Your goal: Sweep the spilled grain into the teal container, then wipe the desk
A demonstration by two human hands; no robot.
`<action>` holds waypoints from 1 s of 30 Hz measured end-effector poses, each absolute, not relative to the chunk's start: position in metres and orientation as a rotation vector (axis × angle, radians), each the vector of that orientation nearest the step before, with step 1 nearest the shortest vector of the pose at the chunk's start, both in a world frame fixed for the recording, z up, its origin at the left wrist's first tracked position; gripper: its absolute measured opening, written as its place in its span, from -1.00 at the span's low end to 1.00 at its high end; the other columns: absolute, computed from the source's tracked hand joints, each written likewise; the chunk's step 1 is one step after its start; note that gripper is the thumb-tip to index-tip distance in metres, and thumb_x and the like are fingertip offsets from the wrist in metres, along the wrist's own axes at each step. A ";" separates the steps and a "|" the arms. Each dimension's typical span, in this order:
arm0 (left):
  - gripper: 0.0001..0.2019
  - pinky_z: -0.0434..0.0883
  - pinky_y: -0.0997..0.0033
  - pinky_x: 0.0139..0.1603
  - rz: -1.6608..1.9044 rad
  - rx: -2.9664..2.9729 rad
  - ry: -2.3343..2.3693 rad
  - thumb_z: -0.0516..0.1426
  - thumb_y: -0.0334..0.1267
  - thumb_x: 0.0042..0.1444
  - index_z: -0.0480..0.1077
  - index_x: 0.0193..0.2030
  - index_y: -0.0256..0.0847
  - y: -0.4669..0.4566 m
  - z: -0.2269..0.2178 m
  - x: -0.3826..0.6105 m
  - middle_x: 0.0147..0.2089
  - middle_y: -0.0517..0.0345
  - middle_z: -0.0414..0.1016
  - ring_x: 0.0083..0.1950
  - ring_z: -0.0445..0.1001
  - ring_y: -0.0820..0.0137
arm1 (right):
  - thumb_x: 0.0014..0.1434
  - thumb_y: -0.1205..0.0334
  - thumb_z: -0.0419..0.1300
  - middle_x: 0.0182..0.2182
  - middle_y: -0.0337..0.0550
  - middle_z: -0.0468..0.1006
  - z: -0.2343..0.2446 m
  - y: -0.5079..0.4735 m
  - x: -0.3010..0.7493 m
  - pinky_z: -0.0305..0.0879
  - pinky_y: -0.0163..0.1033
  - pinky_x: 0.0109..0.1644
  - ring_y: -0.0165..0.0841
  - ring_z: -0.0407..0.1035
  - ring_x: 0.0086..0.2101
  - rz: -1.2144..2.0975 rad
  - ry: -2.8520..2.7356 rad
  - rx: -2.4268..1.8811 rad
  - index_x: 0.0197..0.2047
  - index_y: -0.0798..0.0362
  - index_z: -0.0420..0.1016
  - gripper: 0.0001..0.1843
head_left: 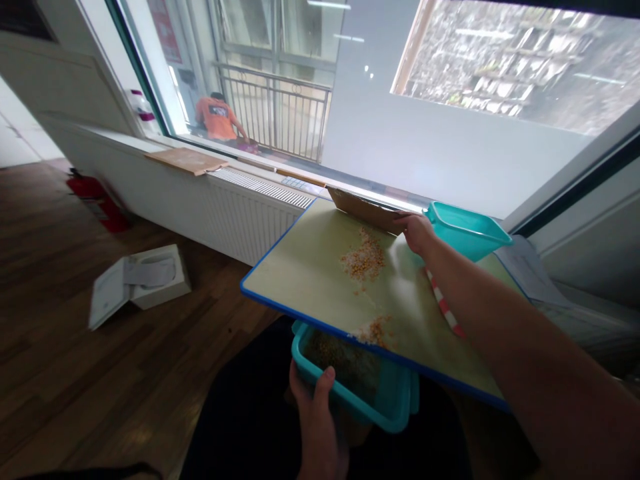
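Note:
My left hand (317, 413) grips the near rim of a teal plastic basin (350, 393), held just below the table's front edge. Grains lie in the bottom of this basin. With my right hand (416, 233) I hold a strip of brown cardboard (367, 212) on its edge at the far side of the table (295, 267). In front of the cardboard is a loose pile of orange and white kernels (364, 257). A smaller heap of kernels (376, 331) sits at the near edge, right above the basin.
A second teal basin (467, 230) stands at the table's far right, beside a red-and-white striped strip (444, 303). A radiator (240, 213) runs under the window. On the floor are an open white box (155, 277) and a fire extinguisher (100, 203). Someone in orange (217, 119) is outside.

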State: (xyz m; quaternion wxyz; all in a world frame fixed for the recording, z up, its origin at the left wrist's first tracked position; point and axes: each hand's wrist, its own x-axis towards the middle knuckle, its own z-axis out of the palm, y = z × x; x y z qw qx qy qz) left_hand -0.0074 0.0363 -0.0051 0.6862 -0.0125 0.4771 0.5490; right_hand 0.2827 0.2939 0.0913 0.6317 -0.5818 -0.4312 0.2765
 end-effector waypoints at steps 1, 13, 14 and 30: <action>-0.40 0.50 0.14 -0.03 1.225 -0.031 1.071 0.25 -0.25 -0.01 0.22 0.19 0.16 0.036 -0.005 -0.007 0.04 0.11 0.49 0.05 0.51 0.12 | -0.25 0.25 0.31 -0.61 -0.34 0.43 0.092 0.292 0.281 0.18 -0.15 -0.08 -0.37 0.27 -0.34 0.640 -0.950 -1.340 -0.54 0.02 0.44 -0.87; -0.36 0.49 0.19 -0.05 1.273 0.025 1.091 0.23 -0.26 0.03 0.15 0.25 0.16 0.032 -0.005 -0.006 0.07 0.13 0.47 -0.01 0.52 0.23 | -0.38 0.50 0.24 -0.57 -0.32 0.48 0.105 0.253 0.266 0.25 -0.28 -0.33 -0.43 0.32 -0.43 0.823 -0.857 -1.324 -0.58 0.06 0.48 -0.79; -0.36 0.49 0.18 -0.06 1.270 0.024 1.078 0.22 -0.26 0.04 0.14 0.25 0.16 0.030 -0.004 -0.007 0.07 0.12 0.46 -0.02 0.52 0.23 | -0.39 0.53 0.23 -0.57 -0.32 0.48 0.106 0.249 0.266 0.25 -0.29 -0.33 -0.44 0.32 -0.43 0.835 -0.859 -1.317 -0.57 0.06 0.49 -0.77; -0.36 0.50 0.19 -0.18 1.370 0.041 1.045 0.27 -0.21 -0.01 0.15 0.21 0.07 0.023 -0.007 -0.003 0.05 0.05 0.42 -0.12 0.52 0.27 | -0.43 0.57 0.20 -0.56 -0.32 0.50 0.103 0.200 0.251 0.33 -0.29 -0.28 -0.43 0.36 -0.41 0.911 -0.876 -1.271 -0.60 0.05 0.47 -0.74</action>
